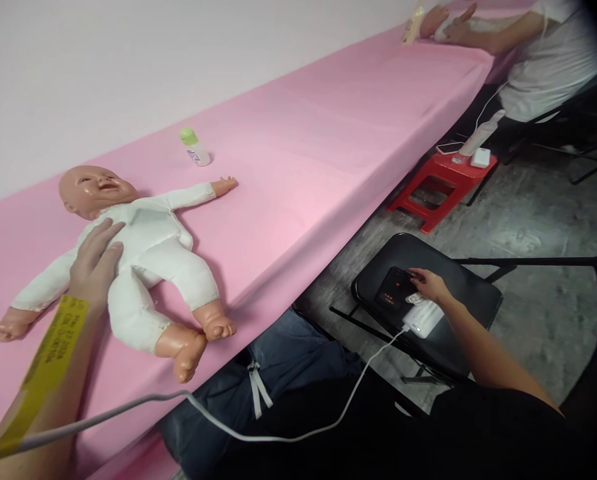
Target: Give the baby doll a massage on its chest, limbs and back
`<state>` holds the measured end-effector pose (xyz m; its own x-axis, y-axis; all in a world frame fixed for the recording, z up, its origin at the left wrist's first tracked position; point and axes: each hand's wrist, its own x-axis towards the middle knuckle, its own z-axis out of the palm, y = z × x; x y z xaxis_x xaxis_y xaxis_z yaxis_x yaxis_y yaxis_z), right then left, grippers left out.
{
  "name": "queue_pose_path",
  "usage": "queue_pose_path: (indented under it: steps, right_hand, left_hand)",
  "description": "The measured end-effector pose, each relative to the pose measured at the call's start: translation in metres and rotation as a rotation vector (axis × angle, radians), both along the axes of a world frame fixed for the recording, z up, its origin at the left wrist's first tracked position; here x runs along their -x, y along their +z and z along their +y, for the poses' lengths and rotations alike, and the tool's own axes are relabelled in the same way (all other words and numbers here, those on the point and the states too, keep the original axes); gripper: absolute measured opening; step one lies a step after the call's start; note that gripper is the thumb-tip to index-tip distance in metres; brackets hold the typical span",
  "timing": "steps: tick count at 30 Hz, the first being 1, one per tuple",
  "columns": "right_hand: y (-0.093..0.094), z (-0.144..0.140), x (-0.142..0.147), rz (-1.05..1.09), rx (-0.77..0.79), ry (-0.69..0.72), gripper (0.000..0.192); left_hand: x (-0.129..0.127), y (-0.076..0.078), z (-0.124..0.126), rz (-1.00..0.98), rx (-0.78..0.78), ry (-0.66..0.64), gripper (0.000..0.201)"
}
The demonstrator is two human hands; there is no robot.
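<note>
A baby doll in a white cloth body lies on its back on the pink-covered table, head toward the wall. My left hand rests flat and open on the doll's torso; a yellow printed tape runs along that forearm. On the black folding chair lies a black phone-like device with small red lit marks. My right hand has its fingers closed at the upper right edge of this device. Close below the hand is a white power bank with a cable plugged in.
A small bottle with a green cap stands behind the doll. The white cable crosses my lap to my left arm. A red stool holds a clear bottle and white items. Another person handles a doll at the far end.
</note>
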<state>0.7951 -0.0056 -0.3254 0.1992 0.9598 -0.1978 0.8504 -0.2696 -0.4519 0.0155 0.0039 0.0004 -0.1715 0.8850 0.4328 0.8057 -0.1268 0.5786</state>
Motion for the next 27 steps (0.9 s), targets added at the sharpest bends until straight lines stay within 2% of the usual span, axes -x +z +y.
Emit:
queue_pose_path:
  steps: [3, 9, 20, 24, 27]
  right_hand:
    - [-0.001, 0.002, -0.002, -0.005, 0.001, 0.003, 0.046]
    - [-0.002, 0.002, 0.001, 0.001, -0.003, -0.001, 0.050]
    - [0.011, -0.001, 0.012, 0.047, -0.015, -0.017, 0.062]
    - [0.030, 0.001, 0.019, 0.078, -0.030, -0.039, 0.054]
    - [0.060, 0.009, 0.022, 0.122, -0.168, -0.140, 0.041]
  left_hand:
    - [-0.002, 0.001, 0.000, 0.003, -0.003, 0.000, 0.045]
    - [0.000, -0.001, 0.002, 0.045, 0.000, -0.002, 0.048]
    - [0.001, -0.002, 0.001, 0.015, -0.007, -0.006, 0.046]
    - [0.002, -0.001, 0.000, 0.017, -0.002, -0.007, 0.046]
    - [0.003, -0.001, 0.000, 0.020, -0.011, -0.025, 0.047]
